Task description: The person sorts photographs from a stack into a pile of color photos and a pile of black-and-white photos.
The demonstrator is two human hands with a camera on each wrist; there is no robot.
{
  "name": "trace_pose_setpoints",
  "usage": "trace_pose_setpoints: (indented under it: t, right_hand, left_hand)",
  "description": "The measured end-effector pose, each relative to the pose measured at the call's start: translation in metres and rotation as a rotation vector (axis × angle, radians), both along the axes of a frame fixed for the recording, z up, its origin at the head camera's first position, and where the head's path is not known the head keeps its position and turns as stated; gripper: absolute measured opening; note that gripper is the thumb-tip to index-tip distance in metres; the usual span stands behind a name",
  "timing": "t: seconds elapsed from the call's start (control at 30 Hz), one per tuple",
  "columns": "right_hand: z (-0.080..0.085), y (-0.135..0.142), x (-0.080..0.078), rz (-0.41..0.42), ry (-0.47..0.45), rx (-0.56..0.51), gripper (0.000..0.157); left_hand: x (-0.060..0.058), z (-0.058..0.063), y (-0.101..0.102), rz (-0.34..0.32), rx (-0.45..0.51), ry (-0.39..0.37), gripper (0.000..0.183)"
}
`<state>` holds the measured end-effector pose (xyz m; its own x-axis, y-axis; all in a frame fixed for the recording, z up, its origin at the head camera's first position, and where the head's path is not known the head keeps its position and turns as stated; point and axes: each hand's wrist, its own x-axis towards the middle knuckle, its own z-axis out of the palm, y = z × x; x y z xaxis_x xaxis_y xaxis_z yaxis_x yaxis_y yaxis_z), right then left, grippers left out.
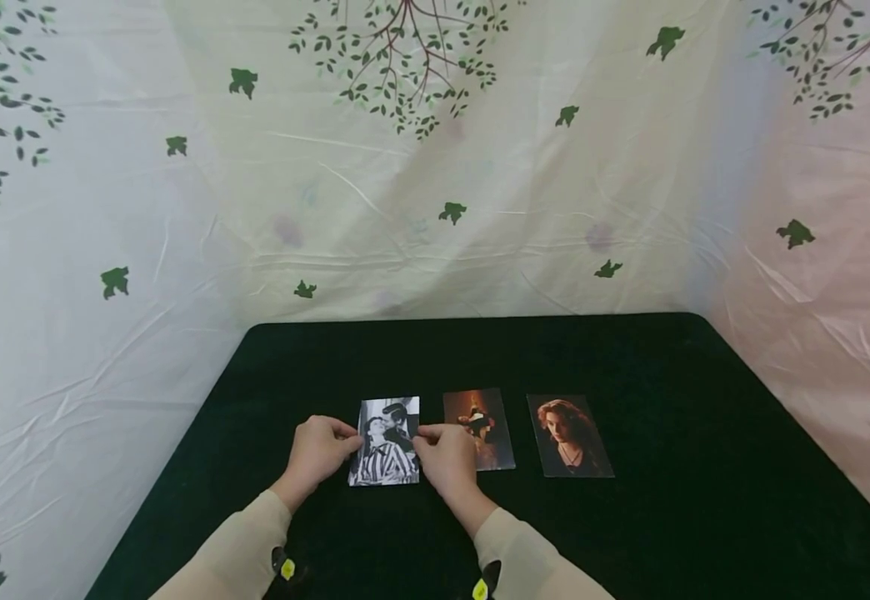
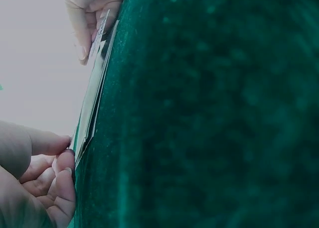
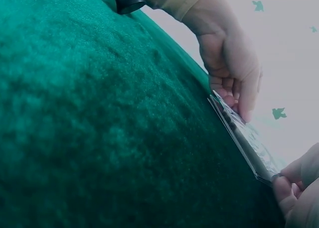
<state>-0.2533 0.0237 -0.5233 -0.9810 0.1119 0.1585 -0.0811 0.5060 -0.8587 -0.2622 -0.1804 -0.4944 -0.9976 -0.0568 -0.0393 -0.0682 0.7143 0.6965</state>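
A black-and-white photo print (image 1: 385,446) of two people, one in stripes, is between my two hands. My left hand (image 1: 315,457) pinches its left edge with thumb and fingertips. On the opposite side, my right hand (image 1: 450,463) pinches the right edge. From the left wrist view, the print (image 2: 89,101) lies just above other thin cards (image 2: 102,71) stacked against the dark cloth. Partly behind my right hand lies a brown-toned picture card (image 1: 497,433). A portrait card (image 1: 572,437) of a red-haired person sits farther right.
Dark green velvety cloth (image 1: 705,517) covers the table. A pale curtain (image 1: 442,267) with leaf prints stands behind the table and along both sides. Bands with yellow tags (image 1: 287,568) are at both sleeves.
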Motion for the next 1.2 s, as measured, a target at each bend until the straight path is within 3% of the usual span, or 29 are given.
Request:
trace_pose_setpoints:
  t: [0.57, 1.2]
  right_hand:
    - [0.0003, -0.0015, 0.0021, 0.015, -0.027, 0.024, 0.014]
    - [0.0008, -0.0025, 0.0032, 0.04, -0.054, 0.03, 0.019]
  left_hand:
    - [0.0001, -0.0038, 0.003, 0.004, 0.01, 0.004, 0.008]
    - [-0.0004, -0.0024, 0.006, 0.03, 0.024, -0.047, 0.009]
